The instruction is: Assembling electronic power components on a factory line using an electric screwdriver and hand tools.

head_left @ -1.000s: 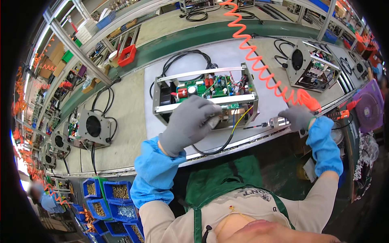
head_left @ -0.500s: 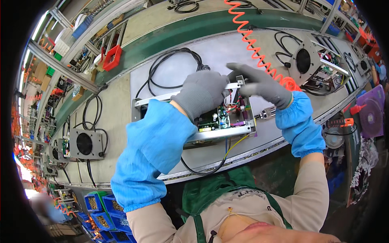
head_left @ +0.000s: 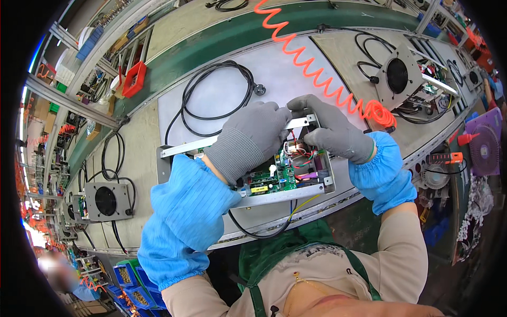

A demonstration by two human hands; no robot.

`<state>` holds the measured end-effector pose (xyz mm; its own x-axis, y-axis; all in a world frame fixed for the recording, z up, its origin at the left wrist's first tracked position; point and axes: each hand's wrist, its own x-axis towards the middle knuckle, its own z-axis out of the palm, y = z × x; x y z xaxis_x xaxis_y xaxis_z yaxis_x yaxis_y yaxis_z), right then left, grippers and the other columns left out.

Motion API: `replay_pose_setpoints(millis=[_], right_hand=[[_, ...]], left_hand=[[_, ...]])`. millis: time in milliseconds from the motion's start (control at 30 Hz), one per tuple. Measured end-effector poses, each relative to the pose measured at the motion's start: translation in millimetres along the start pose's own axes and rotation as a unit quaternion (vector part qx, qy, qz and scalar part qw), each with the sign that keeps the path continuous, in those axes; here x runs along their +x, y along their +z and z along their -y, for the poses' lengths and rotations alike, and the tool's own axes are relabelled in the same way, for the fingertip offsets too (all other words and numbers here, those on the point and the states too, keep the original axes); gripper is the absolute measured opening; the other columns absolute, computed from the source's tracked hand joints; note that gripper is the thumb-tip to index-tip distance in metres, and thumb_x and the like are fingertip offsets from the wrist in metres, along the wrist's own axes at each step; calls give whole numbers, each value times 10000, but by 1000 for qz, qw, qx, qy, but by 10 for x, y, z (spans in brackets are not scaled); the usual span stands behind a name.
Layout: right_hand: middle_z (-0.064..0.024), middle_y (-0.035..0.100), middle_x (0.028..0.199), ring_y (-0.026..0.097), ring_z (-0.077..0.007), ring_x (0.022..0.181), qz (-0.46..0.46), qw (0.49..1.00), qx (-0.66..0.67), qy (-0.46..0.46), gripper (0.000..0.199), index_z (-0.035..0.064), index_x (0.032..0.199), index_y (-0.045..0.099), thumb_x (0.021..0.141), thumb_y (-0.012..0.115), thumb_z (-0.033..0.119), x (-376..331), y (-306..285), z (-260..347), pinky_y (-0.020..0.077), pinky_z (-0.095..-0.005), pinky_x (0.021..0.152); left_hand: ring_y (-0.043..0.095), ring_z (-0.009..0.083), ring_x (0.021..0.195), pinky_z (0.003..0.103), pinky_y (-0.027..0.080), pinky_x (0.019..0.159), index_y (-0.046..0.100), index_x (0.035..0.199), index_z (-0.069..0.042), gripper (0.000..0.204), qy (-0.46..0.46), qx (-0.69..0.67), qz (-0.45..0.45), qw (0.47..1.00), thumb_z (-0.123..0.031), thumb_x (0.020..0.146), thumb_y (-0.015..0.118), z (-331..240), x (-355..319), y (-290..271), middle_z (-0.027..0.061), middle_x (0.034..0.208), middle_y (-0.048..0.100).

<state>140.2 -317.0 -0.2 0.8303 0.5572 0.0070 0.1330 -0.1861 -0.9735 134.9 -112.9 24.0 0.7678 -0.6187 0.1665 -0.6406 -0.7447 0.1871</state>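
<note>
Before me on the bench lies an open metal chassis [head_left: 280,198] with a green circuit board [head_left: 285,177], coloured wires [head_left: 309,168] and a yellow component inside. Both my hands wear grey gloves. My left hand [head_left: 256,134] reaches over the far rail, its fingers curled at the rail's right part; what they pinch, if anything, is hidden. My right hand [head_left: 338,132] is bent round the far right corner, thumb on the inner side and fingers beyond the rail. The fingertips of both hands nearly meet there.
A black power cable [head_left: 186,100] lies coiled behind the chassis. An orange coiled air hose [head_left: 317,76] comes down to the right of my hands. Similar fan units stand at right [head_left: 401,76] and left [head_left: 108,201]. A red bin [head_left: 134,79] is at the far left.
My right hand's fingers, stretched out before, have curled in round the chassis corner. A metal tool-like piece beside the right wrist is out of sight now. The view has shifted slightly.
</note>
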Motion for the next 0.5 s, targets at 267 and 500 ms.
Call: replay_pose_setpoints(millis=[267, 500], right_hand=[[-187, 560, 1200, 586, -253, 1070, -139, 990, -30, -16, 763, 22, 1387, 374, 713, 657, 241, -229, 211, -5, 453, -334, 921], [-245, 387, 1408, 387, -365, 1323, -113, 978, -155, -86, 913, 10, 1440, 272, 610, 611, 185, -299, 185, -53, 335, -387, 1080]], left_hand=[[628, 315, 758, 383, 512, 724, 636, 1021, -12, 303, -5, -208, 24, 978, -137, 747, 667, 124, 49, -102, 171, 855, 625], [625, 314, 763, 406, 511, 680, 630, 1026, -42, 289, 20, -6, 60, 998, -153, 759, 613, -53, 168, -112, 145, 836, 603]])
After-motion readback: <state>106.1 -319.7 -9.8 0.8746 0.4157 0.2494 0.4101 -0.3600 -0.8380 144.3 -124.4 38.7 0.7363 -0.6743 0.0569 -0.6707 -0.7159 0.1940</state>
